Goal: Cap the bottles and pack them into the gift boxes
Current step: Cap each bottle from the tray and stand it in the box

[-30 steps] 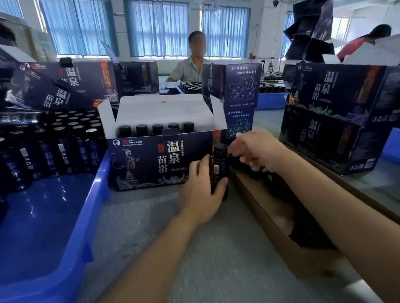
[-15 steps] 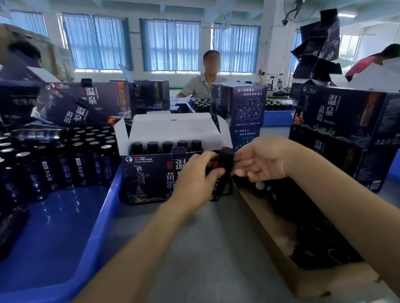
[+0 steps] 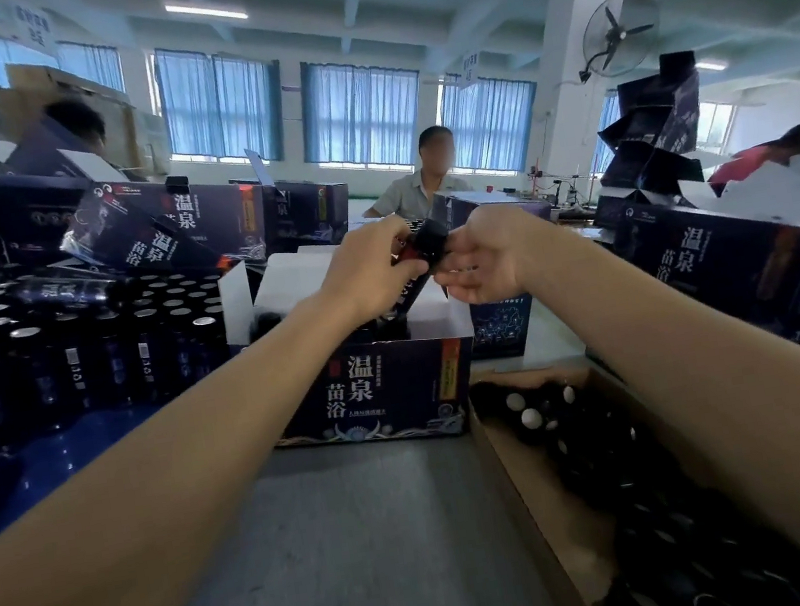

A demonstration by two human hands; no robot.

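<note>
Tilted bottle (image 3: 414,291) gripped in the left hand (image 3: 372,268), held above the open gift box (image 3: 375,394), right hand (image 3: 487,258) pinching its top end, apparently the cap (image 3: 430,242), more bottles (image 3: 68,352) standing in the blue tray (image 3: 73,455) at left.

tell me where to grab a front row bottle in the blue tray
Grip the front-row bottle by its upper body, just under its silver top, coming from above on the near side. It stands upright, hemmed by neighbours left, right and behind, with only its front free.

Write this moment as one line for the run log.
step: capping | left hand: grips tilted bottle | right hand: pinches cap | place: over open gift box
</note>
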